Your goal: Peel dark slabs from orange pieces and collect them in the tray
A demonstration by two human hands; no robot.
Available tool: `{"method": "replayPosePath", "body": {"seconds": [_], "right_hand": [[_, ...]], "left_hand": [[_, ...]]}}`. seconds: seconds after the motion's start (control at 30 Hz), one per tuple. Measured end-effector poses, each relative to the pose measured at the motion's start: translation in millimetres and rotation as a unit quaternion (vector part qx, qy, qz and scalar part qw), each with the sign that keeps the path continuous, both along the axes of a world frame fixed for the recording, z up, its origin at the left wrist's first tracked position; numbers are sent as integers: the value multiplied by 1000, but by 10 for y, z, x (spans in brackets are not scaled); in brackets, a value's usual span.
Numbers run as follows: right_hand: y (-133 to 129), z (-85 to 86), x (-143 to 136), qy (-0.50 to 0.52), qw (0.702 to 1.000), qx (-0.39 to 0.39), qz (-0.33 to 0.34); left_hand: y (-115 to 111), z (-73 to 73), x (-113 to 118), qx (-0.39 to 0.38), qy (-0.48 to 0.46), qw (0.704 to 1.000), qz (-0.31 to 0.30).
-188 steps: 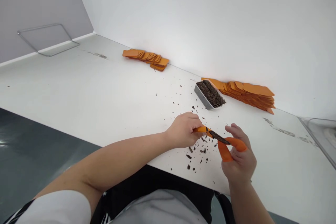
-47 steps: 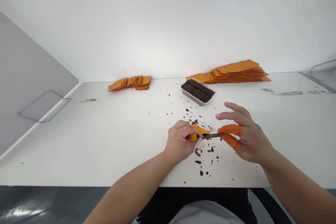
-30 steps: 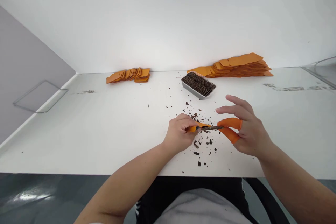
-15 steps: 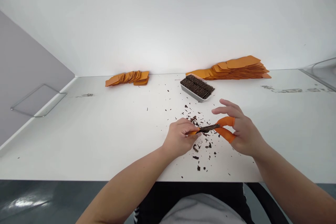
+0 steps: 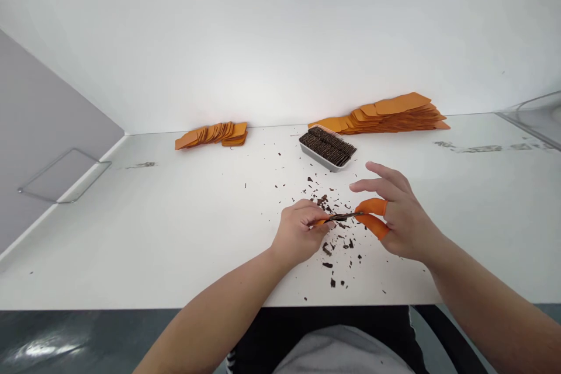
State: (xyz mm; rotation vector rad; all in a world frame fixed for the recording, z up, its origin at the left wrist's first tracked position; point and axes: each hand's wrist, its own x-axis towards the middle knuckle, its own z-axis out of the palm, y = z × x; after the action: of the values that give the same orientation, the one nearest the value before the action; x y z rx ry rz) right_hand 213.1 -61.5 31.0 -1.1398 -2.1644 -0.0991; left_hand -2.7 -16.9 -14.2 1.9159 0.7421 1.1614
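My left hand [image 5: 302,228] pinches one end of a thin, dark brown, bark-like slice [image 5: 344,217] above the table. A bit of orange [image 5: 321,222] shows at its fingertips; I cannot tell what it is. My right hand [image 5: 401,213] grips the slice's other end between thumb and index finger, both covered by orange finger cots [image 5: 372,206]. Its other fingers are spread. Dark crumbs and flakes [image 5: 327,249] lie scattered under and around both hands. Beyond them, a shallow light-coloured tray [image 5: 318,162] holds rows of similar dark slices [image 5: 328,145].
Against the back wall, a fanned pile of flat orange pieces [image 5: 403,106] lies behind the tray, and a smaller orange pile [image 5: 213,133] lies to the left. Wire handles stand at both sides, the left one [image 5: 65,178] near the side wall. The white table [image 5: 144,234] has dark smudges.
The slice now appears thinner, seen more edge-on. My right hand has shifted slightly left, while my left hand stays nearly in place. The whole view has tilted a little.
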Motion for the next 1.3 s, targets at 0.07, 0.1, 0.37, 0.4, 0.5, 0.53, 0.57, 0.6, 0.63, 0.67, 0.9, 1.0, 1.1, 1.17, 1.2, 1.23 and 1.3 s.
{"method": "replayPosePath", "body": {"seconds": [0.07,0.1,0.37,0.4,0.5,0.53,0.57,0.6,0.63,0.67,0.9,1.0,1.1,1.17,1.2,1.23,1.3], "right_hand": [[-2,11,-3,-4,1000,5,-3],[-4,15,-7,-5,1000,6,-5],[22,34,-30,-35,999,39,-5],[27,33,-30,-34,999,40,-2],[33,24,-26,-21,999,47,7],[31,20,-24,-17,999,50,9],[28,16,-21,-16,999,51,10],[24,13,-17,-16,998,52,10],[21,10,-12,-18,998,52,11],[19,7,-6,-22,998,52,14],[37,-20,34,-12,999,33,33],[39,-36,43,0,999,12,45],[37,-45,55,-2,999,11,50],[39,-46,63,-7,999,15,48],[42,-45,66,-12,999,13,47],[46,-44,67,-17,999,9,46],[54,-43,65,-26,999,0,41]], "left_hand": [[-5,-2,-3,1,-1,1000,0],[-7,-3,-5,3,-2,1000,0],[0,11,3,1,-1,1000,20],[1,16,6,-2,-5,1000,23],[2,26,16,-12,-22,999,30],[0,28,19,-16,-27,999,30],[-2,29,22,-21,-31,999,31],[-4,28,25,-27,-34,999,32],[-6,26,26,-32,-36,998,33],[-8,24,27,-34,-36,998,32],[-15,15,18,-40,-37,998,31],[-19,17,17,-45,-35,998,33],[-18,17,16,-35,-35,998,28],[-15,9,14,-14,-33,999,28],[-13,1,13,-1,-29,999,30],[-10,-9,12,17,-26,999,33],[-5,-33,10,60,-25,997,34]]}}
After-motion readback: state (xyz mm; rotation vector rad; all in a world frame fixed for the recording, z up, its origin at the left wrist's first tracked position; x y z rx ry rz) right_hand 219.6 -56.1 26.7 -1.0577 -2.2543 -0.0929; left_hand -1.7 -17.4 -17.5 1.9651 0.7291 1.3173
